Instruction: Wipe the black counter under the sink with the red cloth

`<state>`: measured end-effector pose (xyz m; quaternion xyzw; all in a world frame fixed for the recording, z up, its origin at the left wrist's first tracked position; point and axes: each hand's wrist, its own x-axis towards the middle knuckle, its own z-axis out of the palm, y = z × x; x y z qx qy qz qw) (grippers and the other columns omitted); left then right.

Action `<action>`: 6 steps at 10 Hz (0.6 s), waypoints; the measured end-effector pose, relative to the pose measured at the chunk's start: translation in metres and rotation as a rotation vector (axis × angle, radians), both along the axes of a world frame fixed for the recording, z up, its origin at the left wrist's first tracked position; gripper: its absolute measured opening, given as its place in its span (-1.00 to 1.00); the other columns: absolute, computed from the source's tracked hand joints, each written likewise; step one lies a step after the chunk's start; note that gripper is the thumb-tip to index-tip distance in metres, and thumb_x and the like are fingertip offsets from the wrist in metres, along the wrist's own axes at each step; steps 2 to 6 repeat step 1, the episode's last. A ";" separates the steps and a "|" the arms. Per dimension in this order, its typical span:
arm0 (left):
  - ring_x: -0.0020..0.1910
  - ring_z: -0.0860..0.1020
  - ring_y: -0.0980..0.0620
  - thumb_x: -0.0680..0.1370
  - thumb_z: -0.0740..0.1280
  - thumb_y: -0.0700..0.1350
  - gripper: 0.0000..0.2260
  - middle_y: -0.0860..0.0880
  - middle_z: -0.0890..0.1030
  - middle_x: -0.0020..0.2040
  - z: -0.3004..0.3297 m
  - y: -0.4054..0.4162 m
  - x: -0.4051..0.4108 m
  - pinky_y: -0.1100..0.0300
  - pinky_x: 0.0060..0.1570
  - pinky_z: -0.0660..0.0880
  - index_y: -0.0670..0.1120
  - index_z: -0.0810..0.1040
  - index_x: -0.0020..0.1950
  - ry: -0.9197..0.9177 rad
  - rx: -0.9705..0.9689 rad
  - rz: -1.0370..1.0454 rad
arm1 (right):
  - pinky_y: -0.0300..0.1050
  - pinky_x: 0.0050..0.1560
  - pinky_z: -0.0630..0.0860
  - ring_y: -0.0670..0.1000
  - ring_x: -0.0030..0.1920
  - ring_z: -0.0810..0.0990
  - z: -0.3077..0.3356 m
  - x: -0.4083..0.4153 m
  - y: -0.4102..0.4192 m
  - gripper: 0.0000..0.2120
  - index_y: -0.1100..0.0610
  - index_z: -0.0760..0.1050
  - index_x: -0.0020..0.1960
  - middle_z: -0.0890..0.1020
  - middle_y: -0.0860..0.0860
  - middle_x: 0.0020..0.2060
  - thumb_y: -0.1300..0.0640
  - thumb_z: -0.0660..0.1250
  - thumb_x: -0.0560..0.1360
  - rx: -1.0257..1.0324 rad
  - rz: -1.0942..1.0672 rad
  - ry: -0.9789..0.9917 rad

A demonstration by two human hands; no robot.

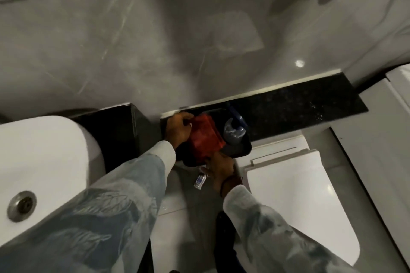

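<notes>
A: Where is the red cloth just now?

B: It sits on a black tray at the left end of the black worktop, close to the wall edge. It looks folded into a block, though the picture is blurred.

A: And the hands?

B: The left hand is at the cloth's left side, fingers curled against its upper left corner; the grip seems closed on the cloth there, touching it. The right hand is below the cloth, at the tray's front edge, which overhangs the worktop's front edge. Its fingers are under or around that rim, but whether the grip is closed on it I cannot tell.

A: Anything else on the tray?

B: A grey-blue rounded object with a blue handle, just right of the cloth. A small clear bottle shows just beside the right hand. The white sink is well to the left, the toilet lid below the worktop's front edge.
</notes>
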<state>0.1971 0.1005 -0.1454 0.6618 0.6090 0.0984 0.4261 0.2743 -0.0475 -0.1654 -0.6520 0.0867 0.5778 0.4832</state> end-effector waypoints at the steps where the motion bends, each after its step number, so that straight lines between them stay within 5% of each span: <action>1: 0.34 0.56 -0.14 0.59 0.30 -0.27 -0.70 -0.14 0.62 0.33 0.024 -0.002 -0.008 0.04 0.45 0.43 -0.11 0.62 0.30 0.039 0.033 -0.017 | 0.28 0.19 0.64 0.30 0.04 0.69 0.021 0.000 -0.013 -0.79 0.15 0.66 -0.06 0.71 0.29 0.04 0.02 0.37 0.52 -0.157 0.127 -0.245; 6: 0.34 0.56 -0.14 0.59 0.30 -0.27 -0.70 -0.14 0.62 0.33 0.024 -0.002 -0.008 0.04 0.45 0.43 -0.11 0.62 0.30 0.039 0.033 -0.017 | 0.28 0.19 0.64 0.30 0.04 0.69 0.021 0.000 -0.013 -0.79 0.15 0.66 -0.06 0.71 0.29 0.04 0.02 0.37 0.52 -0.157 0.127 -0.245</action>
